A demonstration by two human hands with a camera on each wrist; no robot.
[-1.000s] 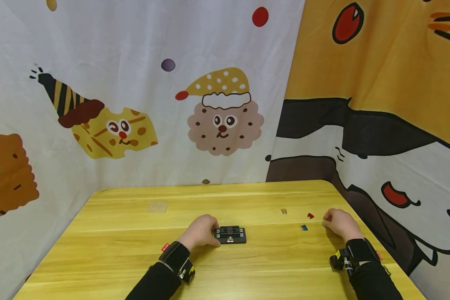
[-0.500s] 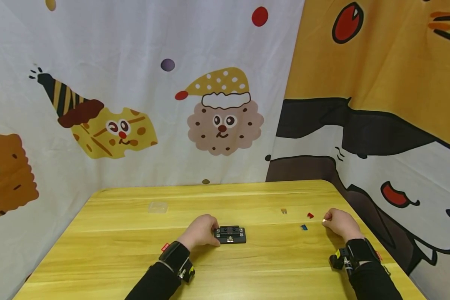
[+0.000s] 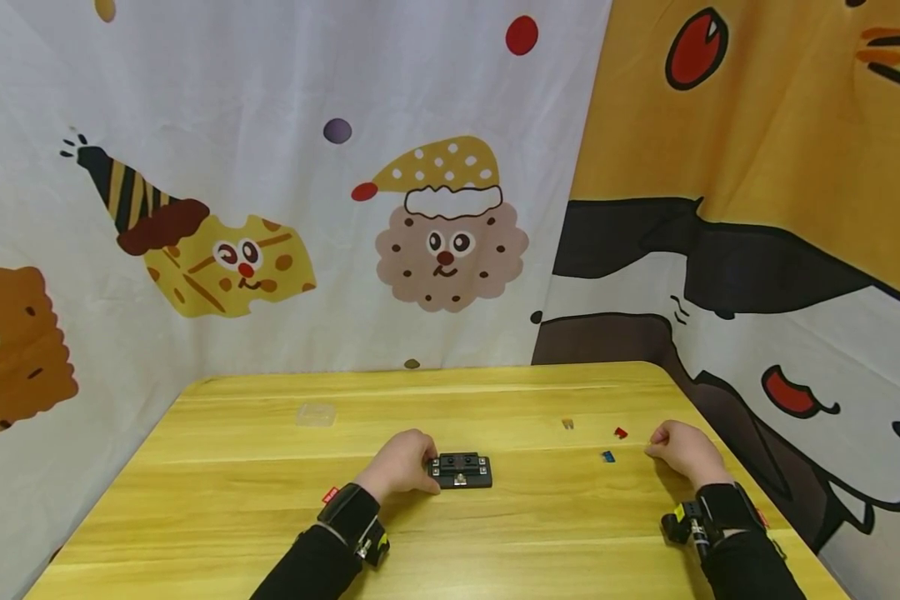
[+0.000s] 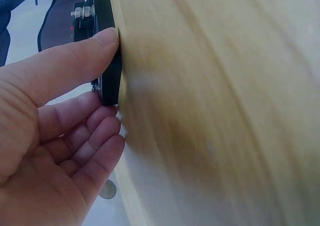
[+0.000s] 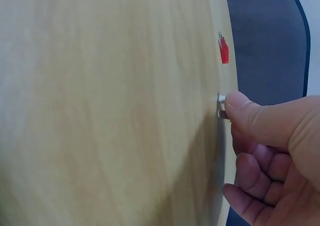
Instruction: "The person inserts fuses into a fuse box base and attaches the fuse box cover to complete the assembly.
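Note:
My left hand (image 3: 400,461) grips the left end of a black terminal block (image 3: 461,471) with metal screw terminals, which lies on the table. In the left wrist view the thumb presses along the block's side (image 4: 111,80), and the other fingers curl below its end. Over at the table's right, my right hand (image 3: 682,446) pinches a small blade fuse (image 5: 222,99) between thumb and forefinger. Two metal prongs stick out toward the tabletop; the fingers hide its body. Left of this hand lie a red blade fuse (image 3: 621,432) and a blue blade fuse (image 3: 608,457).
A tan blade fuse (image 3: 567,424) lies farther back on the wooden table (image 3: 525,542). Toward the back left sits a clear plastic tray or lid (image 3: 316,415). A printed curtain (image 3: 270,150) hangs behind the table, whose right edge runs close beside my right hand.
Both hands keep nearly the same place. A bright glint at the right fingertips half a second ago no longer shows in the head view.

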